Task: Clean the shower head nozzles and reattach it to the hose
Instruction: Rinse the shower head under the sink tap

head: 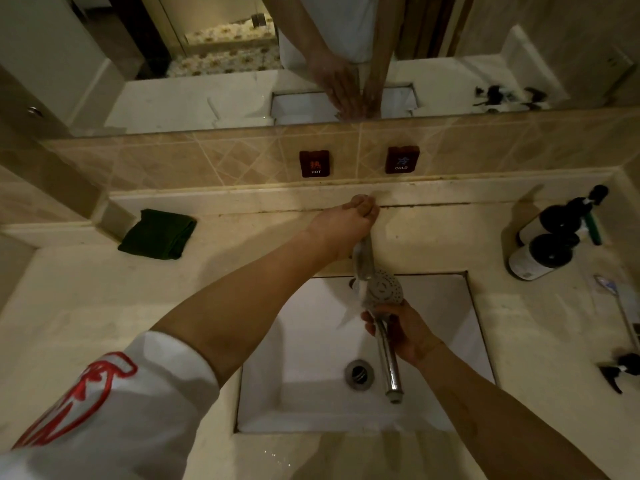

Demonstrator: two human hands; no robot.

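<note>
A chrome shower head (384, 288) with a round nozzle face and a long handle is held over the white sink basin (304, 393); no hose is on its threaded end. My right hand (401, 332) grips the handle just below the head. Water runs from the chrome faucet spout (363, 259) onto the left side of the nozzle face. My left hand (348, 221) reaches over the spout and is closed on the faucet handle, which the hand hides.
A folded dark green cloth (157, 234) lies on the counter at back left. Dark pump bottles (550, 242) stand at the right, with a toothbrush (620, 306) and a small dark sprayer (620, 374) nearer the right edge. The drain (359, 373) sits mid-basin. Hot and cold signs are on the wall.
</note>
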